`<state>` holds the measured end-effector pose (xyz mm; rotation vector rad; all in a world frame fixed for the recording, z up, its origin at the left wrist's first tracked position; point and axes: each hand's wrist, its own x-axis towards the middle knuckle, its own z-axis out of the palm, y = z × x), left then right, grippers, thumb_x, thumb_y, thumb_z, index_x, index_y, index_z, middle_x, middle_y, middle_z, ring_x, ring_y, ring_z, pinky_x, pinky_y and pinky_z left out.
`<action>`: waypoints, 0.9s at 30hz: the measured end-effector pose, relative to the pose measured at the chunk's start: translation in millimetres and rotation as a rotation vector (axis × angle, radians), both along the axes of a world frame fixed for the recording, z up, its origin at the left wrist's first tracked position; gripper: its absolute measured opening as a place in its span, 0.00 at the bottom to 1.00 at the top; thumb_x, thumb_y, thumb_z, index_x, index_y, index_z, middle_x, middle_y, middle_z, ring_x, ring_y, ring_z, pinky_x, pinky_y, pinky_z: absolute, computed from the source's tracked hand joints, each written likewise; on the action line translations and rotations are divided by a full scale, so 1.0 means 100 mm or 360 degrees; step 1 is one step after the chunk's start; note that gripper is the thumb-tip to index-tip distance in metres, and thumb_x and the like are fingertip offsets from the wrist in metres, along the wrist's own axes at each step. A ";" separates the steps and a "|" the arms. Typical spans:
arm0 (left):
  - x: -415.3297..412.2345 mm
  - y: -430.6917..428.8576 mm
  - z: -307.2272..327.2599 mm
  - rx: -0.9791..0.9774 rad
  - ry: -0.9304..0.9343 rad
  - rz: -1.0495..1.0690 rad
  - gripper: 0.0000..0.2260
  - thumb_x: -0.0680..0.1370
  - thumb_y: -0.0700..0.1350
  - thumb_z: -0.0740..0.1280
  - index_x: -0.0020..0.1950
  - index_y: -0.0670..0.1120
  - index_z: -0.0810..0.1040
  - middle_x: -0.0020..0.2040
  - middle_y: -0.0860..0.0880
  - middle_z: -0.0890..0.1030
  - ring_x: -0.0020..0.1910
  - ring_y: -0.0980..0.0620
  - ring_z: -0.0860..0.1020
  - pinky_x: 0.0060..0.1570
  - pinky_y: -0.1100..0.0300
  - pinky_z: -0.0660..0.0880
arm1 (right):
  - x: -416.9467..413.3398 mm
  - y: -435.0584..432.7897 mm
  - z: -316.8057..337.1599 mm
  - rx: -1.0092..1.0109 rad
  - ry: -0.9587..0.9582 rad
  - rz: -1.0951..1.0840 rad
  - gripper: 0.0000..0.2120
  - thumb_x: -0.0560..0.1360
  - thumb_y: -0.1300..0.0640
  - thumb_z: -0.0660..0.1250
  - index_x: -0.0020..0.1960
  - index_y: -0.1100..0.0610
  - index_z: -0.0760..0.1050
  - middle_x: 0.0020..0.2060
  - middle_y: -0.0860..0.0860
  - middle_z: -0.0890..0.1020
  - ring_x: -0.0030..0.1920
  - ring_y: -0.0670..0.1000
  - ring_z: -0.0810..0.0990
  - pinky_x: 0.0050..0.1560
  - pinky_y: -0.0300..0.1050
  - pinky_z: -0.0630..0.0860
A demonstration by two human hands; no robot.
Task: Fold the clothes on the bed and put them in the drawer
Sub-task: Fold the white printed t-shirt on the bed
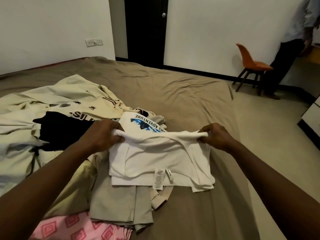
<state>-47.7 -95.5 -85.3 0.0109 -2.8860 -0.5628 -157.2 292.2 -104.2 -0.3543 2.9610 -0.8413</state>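
Two hands, my left hand (pixel 105 134) and right hand (pixel 215 135), pinch the white T-shirt (pixel 161 160) fold at nine and three o'clock; soft, light, floppy cloth, best gripped at corners.

Location type: bedroom in a private home. Identifying features: a wide bed (pixel 173 87) covered with a wrinkled brown sheet fills most of the view, and loose clothes (pixel 52 104) lie heaped on its left side. Plain white walls (pixel 52 23) enclose the room. A dark door (pixel 145 32) with a round metal knob (pixel 163 14) stands behind the bed. A white switch plate (pixel 94 42) is mounted to its left. An orange chair (pixel 251 64) on dark wooden legs stands on the pale floor (pixel 268 127) at right, by the wall.
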 end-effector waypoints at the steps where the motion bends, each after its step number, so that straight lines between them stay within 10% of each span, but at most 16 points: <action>1: 0.01 -0.01 0.05 -0.0006 0.0073 0.0009 0.08 0.71 0.47 0.80 0.48 0.51 0.86 0.44 0.49 0.81 0.46 0.46 0.80 0.43 0.55 0.71 | 0.03 0.01 0.07 -0.0014 0.0058 -0.0006 0.09 0.72 0.60 0.77 0.51 0.52 0.87 0.44 0.51 0.86 0.44 0.49 0.80 0.36 0.34 0.70; 13: -0.17 -0.01 0.99 0.0660 0.0292 -0.0144 0.06 0.75 0.41 0.78 0.47 0.45 0.82 0.42 0.44 0.84 0.39 0.47 0.83 0.35 0.51 0.83 | 0.11 0.33 0.89 -0.1136 0.0207 -0.0076 0.12 0.73 0.62 0.78 0.55 0.60 0.82 0.48 0.55 0.85 0.46 0.52 0.83 0.45 0.47 0.82; 20: -0.61 0.18 1.22 0.0908 -0.0091 -0.0210 0.07 0.74 0.35 0.77 0.51 0.39 0.85 0.48 0.37 0.86 0.43 0.44 0.84 0.48 0.46 0.84 | -0.15 0.59 1.08 -0.0985 -0.0033 -0.0167 0.14 0.72 0.64 0.78 0.57 0.59 0.82 0.53 0.58 0.84 0.53 0.58 0.84 0.52 0.56 0.83; 27: -0.45 0.28 0.86 0.0301 0.0475 -0.0344 0.07 0.67 0.39 0.76 0.41 0.50 0.83 0.36 0.53 0.84 0.36 0.57 0.81 0.38 0.63 0.74 | 0.22 0.75 0.73 -0.0511 0.0664 -0.0149 0.11 0.68 0.67 0.76 0.43 0.54 0.81 0.39 0.50 0.84 0.41 0.54 0.83 0.42 0.49 0.79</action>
